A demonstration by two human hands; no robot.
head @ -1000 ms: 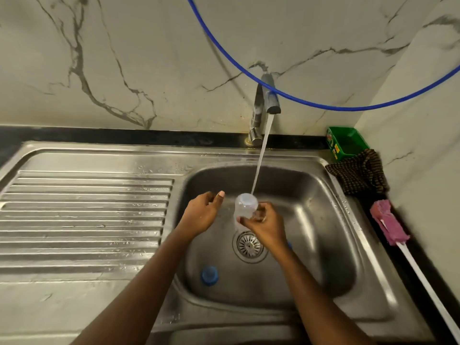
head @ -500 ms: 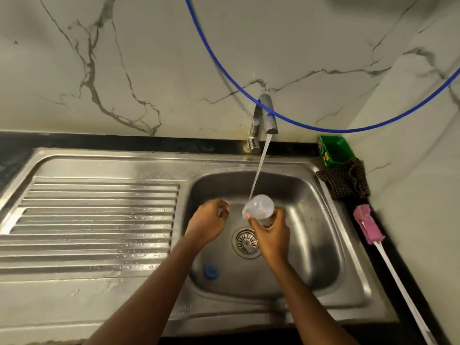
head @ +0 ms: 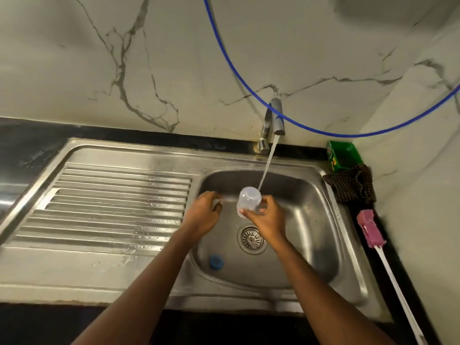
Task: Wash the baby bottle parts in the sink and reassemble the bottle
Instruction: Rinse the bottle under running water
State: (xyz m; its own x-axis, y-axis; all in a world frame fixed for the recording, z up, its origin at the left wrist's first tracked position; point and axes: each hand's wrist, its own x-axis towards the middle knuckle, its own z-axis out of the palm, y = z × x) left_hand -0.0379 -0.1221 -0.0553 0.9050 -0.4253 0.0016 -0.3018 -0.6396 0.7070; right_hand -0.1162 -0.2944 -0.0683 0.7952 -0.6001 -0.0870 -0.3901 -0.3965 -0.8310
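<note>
My right hand (head: pixel 267 219) grips a clear plastic baby bottle (head: pixel 249 200) over the sink basin (head: pixel 311 220), its closed base turned up and away from me. Water from the tap (head: pixel 275 118) streams down onto the bottle. My left hand (head: pixel 202 214) hovers just left of the bottle with fingers loosely curled, holding nothing that I can see. A blue bottle ring (head: pixel 216 262) lies on the basin floor near the front left, left of the drain (head: pixel 251 239).
A ribbed steel drainboard (head: pixel 112 205) lies left of the basin. On the right counter sit a green box (head: pixel 342 155), a dark checked cloth (head: pixel 353 186) and a pink sponge brush with a white handle (head: pixel 371 229). A blue hose (head: pixel 249 88) hangs across the wall.
The bottle has tilted so its base points up toward the stream. My left hand's fingers curled in and stay beside it. The view has shifted a little.
</note>
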